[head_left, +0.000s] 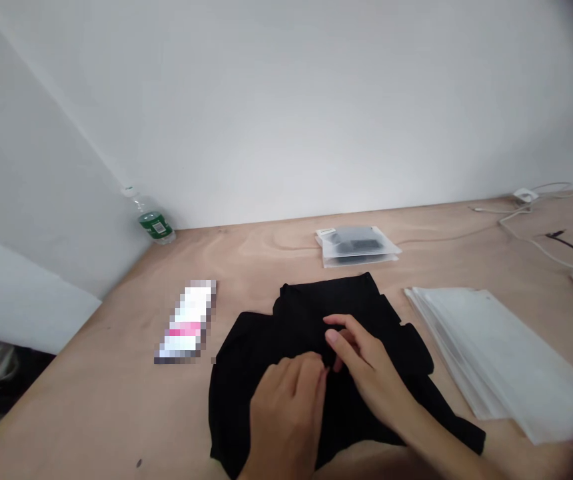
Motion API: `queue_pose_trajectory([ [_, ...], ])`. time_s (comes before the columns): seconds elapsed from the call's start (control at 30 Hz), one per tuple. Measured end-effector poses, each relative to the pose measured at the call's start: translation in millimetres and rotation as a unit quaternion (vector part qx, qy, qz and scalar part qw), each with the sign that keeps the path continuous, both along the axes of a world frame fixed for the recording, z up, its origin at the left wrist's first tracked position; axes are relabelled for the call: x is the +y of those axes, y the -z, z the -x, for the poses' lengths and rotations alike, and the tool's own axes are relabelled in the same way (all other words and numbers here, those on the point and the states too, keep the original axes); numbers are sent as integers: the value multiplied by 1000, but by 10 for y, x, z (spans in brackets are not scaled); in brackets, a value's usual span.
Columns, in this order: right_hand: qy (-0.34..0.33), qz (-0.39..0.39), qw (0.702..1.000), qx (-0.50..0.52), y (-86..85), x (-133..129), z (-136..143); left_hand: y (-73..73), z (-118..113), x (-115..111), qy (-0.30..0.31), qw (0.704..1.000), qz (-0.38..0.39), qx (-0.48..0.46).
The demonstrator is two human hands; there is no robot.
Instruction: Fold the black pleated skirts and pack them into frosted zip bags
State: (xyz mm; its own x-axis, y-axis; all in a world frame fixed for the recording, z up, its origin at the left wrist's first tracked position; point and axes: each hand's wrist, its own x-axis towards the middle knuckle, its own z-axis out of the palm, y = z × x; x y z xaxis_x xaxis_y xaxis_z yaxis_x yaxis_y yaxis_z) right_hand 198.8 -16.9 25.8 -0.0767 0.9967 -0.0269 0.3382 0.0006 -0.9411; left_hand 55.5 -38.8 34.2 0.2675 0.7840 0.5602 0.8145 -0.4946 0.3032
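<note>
A black garment lies spread on the wooden table, partly folded, its exact kind not clear. Over its middle, my left hand is closed, with the fingers curled down onto the cloth and the fingertips mostly hidden. Just right of it, my right hand hovers low above the fabric. Its thumb and index finger are apart, and nothing shows between them. My forearms cover part of the garment's near edge.
A phone with a blurred screen lies left on the table. Behind the garment is a frosted bag with dark contents. Frosted plastic bags are stacked right. A green-labelled bottle leans in the corner; white cables lie back right.
</note>
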Motion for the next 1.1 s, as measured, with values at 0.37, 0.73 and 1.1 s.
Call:
queue_pose_trajectory([
  [0.37, 26, -37, 951, -305, 142, 10, -187, 128, 229, 42, -143, 964, 211, -79],
  [0.73, 29, -140, 928, -343, 109, -148, -210, 39, 116, 234, -216, 907, 274, -234],
  [1.1, 104, 36, 987, -116, 133, -71, -441, 265, -193, 137, 98, 994, 41, 17],
])
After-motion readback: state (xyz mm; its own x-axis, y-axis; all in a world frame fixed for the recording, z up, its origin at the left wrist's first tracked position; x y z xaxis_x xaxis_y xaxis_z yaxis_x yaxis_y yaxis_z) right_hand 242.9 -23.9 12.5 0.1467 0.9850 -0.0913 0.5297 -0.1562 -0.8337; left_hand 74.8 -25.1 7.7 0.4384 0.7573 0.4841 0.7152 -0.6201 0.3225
